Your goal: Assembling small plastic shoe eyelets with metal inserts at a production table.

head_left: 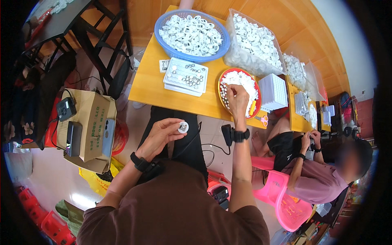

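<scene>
My left hand [160,136] is over my lap, its thumb and fingers closed on a small round white plastic piece [183,127] with a greyish centre. My right hand [238,98] reaches down into a round red tray [257,86] on the table, fingertips pinched together. Whatever may be between them is hidden. Small white parts [241,76] fill much of this tray, and little dark and silver pieces [223,90] lie along its left side. A yellow object [252,108] rests inside, near my right wrist.
On the yellow table [149,83] are a blue basket [192,58] and a clear bin [250,61] of white parts, a white moulded tray [174,72] with metal rings, stacked white trays [273,92] and scissors [264,119]. Another person [314,175] works at right. A cardboard box [93,130] stands left.
</scene>
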Motion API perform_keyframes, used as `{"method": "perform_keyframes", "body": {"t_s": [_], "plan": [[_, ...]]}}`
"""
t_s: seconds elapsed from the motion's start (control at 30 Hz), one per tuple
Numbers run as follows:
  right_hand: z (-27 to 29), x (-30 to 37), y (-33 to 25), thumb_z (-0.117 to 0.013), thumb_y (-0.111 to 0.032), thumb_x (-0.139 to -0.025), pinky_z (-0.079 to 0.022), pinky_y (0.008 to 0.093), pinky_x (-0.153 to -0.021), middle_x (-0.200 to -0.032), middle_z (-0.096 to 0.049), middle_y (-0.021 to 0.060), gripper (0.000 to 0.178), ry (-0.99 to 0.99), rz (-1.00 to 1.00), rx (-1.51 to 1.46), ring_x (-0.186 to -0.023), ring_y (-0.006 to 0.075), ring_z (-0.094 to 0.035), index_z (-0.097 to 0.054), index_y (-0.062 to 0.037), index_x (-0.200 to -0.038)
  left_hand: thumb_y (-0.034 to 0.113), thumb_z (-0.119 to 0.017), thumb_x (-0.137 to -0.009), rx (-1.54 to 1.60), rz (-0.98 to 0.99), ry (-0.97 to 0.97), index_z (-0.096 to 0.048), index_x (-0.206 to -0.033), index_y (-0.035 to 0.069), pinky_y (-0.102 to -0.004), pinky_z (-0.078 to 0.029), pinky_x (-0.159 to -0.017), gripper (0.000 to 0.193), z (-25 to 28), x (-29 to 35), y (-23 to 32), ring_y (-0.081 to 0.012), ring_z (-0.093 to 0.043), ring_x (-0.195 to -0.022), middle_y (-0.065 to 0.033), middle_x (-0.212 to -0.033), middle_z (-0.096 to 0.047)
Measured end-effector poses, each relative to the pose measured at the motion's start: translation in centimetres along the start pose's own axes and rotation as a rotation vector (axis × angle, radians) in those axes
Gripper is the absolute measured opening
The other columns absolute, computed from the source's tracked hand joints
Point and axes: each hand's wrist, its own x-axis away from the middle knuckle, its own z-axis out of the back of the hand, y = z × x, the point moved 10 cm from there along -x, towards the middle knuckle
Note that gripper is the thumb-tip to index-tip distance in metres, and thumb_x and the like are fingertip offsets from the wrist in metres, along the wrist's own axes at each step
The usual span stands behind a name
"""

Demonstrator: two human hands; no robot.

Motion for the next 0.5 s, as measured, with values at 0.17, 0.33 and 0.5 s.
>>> {"method": "perform_keyframes", "body": {"t_s": [0.17,0.33,0.5], "plan": [[-3.5,-2.7,2.8,-0.063,0.001,-0.071,-0.048,0.0377,-0.069,-0.080,-0.062,0.0182,0.008,-0.121,-0.015,0.101,-0.075,0.0328,-0.061,-0.065,0.0009,-0.078,0.009,-0.055,-0.089,0.025,-0.004,0.011,-0.058,-0.109,-0.001,-0.0292,-0.055,-0.079,0.023,0.7,-0.3,0.2,-0.0196,-0.064,-0.088,-0.0116,-0.100,-0.062],[-5.1,-2.9,2.1,-0.062,0.004,-0.070,-0.050,0.0333,-0.067,-0.076,-0.063,0.0162,0.013,-0.214,0.070,0.131,-0.070,0.0269,-0.064,-0.065,0.0021,-0.083,0.010,-0.056,-0.089,0.030,0.002,0.035,-0.058,-0.109,-0.001,-0.0294,-0.056,-0.078,0.023,1.3,-0.4,0.3,-0.0204,-0.064,-0.088,-0.0124,-0.100,-0.062],[-5.3,-2.9,0.3,-0.059,0.006,-0.070,-0.050,0.0330,-0.065,-0.075,-0.063,0.0162,0.013,-0.238,0.252,0.131,-0.067,0.0280,-0.064,-0.063,0.0025,-0.082,0.011,-0.056,-0.089,0.023,-0.006,0.022,-0.058,-0.109,-0.001,-0.0286,-0.055,-0.078,0.023,0.9,-0.3,0.7,-0.0198,-0.064,-0.088,-0.0119,-0.100,-0.062]]}}
